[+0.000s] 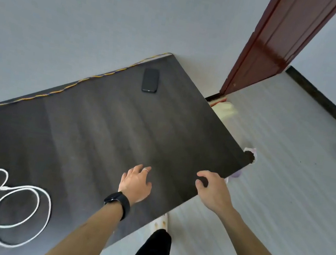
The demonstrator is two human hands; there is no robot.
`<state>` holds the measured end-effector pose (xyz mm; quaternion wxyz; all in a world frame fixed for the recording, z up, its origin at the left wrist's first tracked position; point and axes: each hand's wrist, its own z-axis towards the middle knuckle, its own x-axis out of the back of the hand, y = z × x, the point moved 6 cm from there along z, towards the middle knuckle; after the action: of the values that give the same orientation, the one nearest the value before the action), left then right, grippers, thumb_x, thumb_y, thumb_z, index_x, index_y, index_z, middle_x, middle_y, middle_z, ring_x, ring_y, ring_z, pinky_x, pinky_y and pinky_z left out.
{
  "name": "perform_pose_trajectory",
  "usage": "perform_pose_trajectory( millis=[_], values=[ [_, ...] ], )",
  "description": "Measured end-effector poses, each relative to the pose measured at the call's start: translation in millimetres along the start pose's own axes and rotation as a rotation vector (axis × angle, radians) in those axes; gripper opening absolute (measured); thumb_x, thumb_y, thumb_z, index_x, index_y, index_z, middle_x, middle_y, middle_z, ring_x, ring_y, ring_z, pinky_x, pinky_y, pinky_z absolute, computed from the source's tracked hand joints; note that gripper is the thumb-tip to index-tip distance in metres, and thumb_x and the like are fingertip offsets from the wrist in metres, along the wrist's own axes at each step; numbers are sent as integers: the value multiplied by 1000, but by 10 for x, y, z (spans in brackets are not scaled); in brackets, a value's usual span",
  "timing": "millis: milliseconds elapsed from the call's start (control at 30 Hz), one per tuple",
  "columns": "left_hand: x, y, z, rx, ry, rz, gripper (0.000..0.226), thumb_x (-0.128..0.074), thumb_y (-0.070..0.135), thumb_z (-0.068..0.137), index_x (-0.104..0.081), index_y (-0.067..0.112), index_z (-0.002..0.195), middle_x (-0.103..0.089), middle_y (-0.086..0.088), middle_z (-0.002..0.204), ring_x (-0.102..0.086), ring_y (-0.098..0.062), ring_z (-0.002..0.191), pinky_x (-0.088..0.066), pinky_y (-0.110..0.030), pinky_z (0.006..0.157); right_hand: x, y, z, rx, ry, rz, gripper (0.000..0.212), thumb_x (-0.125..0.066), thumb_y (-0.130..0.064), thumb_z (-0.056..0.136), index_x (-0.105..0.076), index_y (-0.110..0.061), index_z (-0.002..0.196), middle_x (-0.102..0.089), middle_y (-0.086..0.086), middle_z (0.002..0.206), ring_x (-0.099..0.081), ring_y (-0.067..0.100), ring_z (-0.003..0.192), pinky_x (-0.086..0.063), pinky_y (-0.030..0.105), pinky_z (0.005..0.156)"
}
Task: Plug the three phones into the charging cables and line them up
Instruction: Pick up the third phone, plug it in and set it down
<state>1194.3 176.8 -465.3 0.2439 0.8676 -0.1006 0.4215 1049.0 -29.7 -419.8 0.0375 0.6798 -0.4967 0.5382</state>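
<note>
One black phone (150,80) lies flat near the far right corner of the dark wooden table (97,120), close to the wall. White charging cables (16,202) sit in loose coils at the near left, running out of the frame. My left hand (136,183), with a black watch on the wrist and a ring, hovers over the table's near right part, fingers apart and holding nothing. My right hand (211,189) is beside it at the table's right edge, fingers loosely curled and empty. No other phones are in view.
A yellow and blue cord (62,89) runs along the table's back edge against the grey wall. A dark red door frame (272,44) stands at the right. Pale floor (274,189) lies to the right, with small items by the table's corner.
</note>
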Motion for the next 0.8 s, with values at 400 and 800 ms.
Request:
perform_pose_trajectory(
  millis=[400,800],
  values=[
    [1022,208,2008,104,61,42,70,-54,38,91,-27,23,154,-12,-11,164,-20,-33,148,-22,-45,119,18,-232,1926,-6,-236,-441,72,-51,-54,94,-15,-42,155,2,3,168,1,39,153,-19,62,117],
    [1807,299,3419,267,233,-55,83,-53,61,87,-20,26,155,-14,-16,162,-26,-41,143,-31,-52,113,-318,-162,2352,13,-421,-458,98,-59,-60,89,16,-48,151,36,1,160,34,45,143,-11,80,107]
  ],
)
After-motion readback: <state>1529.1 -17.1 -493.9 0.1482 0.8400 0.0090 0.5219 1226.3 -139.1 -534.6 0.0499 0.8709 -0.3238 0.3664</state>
